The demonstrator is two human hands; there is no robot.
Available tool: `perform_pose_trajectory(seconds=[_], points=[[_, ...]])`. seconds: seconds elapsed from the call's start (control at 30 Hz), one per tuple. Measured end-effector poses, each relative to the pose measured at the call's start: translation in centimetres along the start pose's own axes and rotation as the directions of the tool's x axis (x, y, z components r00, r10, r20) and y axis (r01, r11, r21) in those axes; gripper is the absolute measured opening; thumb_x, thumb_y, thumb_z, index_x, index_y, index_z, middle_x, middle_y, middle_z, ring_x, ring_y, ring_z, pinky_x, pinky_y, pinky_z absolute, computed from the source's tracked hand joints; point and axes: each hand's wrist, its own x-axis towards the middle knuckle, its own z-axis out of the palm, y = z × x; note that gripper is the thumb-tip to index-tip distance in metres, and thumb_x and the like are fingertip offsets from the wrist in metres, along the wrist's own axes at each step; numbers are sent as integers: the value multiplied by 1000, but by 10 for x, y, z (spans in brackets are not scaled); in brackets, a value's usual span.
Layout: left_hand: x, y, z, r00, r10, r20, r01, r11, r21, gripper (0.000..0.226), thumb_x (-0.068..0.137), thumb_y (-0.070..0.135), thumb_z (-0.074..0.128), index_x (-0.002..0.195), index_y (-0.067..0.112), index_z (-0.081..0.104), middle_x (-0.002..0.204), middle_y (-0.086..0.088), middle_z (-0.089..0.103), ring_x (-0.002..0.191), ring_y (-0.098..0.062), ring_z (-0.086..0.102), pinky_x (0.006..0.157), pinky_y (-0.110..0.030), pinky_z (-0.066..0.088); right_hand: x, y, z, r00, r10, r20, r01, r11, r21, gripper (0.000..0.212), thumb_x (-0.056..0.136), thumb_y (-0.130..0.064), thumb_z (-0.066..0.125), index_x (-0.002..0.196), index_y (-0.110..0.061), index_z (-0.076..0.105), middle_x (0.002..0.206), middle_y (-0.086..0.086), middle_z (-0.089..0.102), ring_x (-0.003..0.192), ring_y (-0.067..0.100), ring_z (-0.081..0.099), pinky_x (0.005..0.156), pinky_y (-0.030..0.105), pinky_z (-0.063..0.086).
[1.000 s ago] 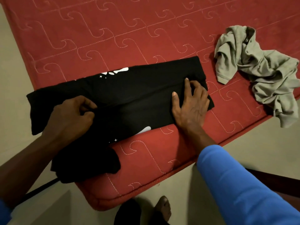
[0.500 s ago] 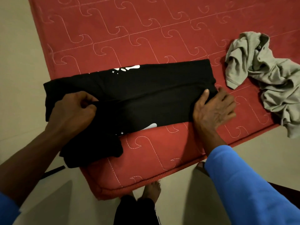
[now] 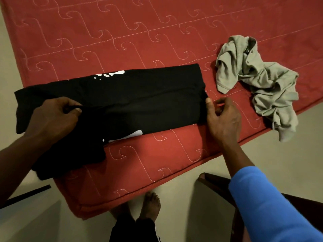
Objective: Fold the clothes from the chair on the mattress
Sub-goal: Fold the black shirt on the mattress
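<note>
My left hand (image 3: 50,121) lies on the left part of the black shirt (image 3: 139,102). Its fingers (image 3: 70,103) are curled and, with the thumb, pinch a small ridge of the black cloth. From that pinch the shirt runs away to the right as a long folded band across the red mattress (image 3: 157,41). A looser flap of it sits under my wrist and hangs off the near left corner.

My right hand (image 3: 223,121) is at the other end of the band. The thumb (image 3: 208,104) lies along the shirt's right edge and touches it. The other fingers (image 3: 222,102) are loosely bent just past that edge, over bare mattress, and hold nothing. White print shows on the shirt at the far edge and at the near edge, both between my two hands.

A crumpled grey shirt (image 3: 262,84) lies on the mattress beyond my right fingertips, apart from the black one. Below my right forearm stands a dark wooden chair (image 3: 216,185).
</note>
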Motion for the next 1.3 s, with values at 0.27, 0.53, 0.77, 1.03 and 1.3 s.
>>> perform_pose_trajectory(seconds=[0.27, 0.53, 0.77, 1.03, 1.3], points=[[-16, 13, 26, 990, -90, -111, 90, 996, -2, 26, 98, 27, 64, 124, 27, 60, 113, -6, 64, 95, -30, 66, 91, -51, 55, -38, 0, 4, 992, 129, 5, -129, 987, 99, 29, 93, -29, 55, 113, -19, 74, 104, 5, 75, 97, 29, 67, 89, 44, 54], [-23, 14, 47, 951, -85, -296, 90, 996, 2, 23, 96, 21, 55, 116, 25, 66, 122, -19, 66, 116, -45, 60, 104, -59, 45, -12, 2, -2, 969, 229, 90, -238, 965, 107, 29, 85, -11, 48, 97, -20, 72, 99, 11, 70, 104, 38, 59, 91, 49, 52], [-35, 13, 32, 976, -18, -218, 33, 997, 64, 46, 88, 22, 69, 132, 17, 57, 128, -21, 58, 121, -41, 55, 105, -55, 43, -13, -29, -2, 984, 102, -145, -108, 994, -34, 41, 86, -13, 53, 127, -11, 59, 124, 20, 56, 121, 38, 47, 100, 44, 34], [-58, -1, 16, 954, 114, -278, -79, 988, 136, 52, 80, 11, 68, 130, 16, 55, 111, -8, 58, 99, -26, 58, 79, -34, 42, -124, -144, 85, 755, -582, 302, 524, 812, 256, 40, 99, -27, 53, 136, -15, 62, 146, 8, 53, 142, 26, 44, 111, 45, 41], [-47, -43, -27, 807, 102, -582, -149, 988, -33, 21, 96, 30, 59, 113, 21, 63, 104, -1, 66, 90, -17, 64, 86, -37, 55, -139, -154, 120, 619, -570, 540, 714, 695, -84, 81, 98, -76, 22, 166, -31, 12, 174, 3, 0, 160, 27, -11, 128, 49, 4]])
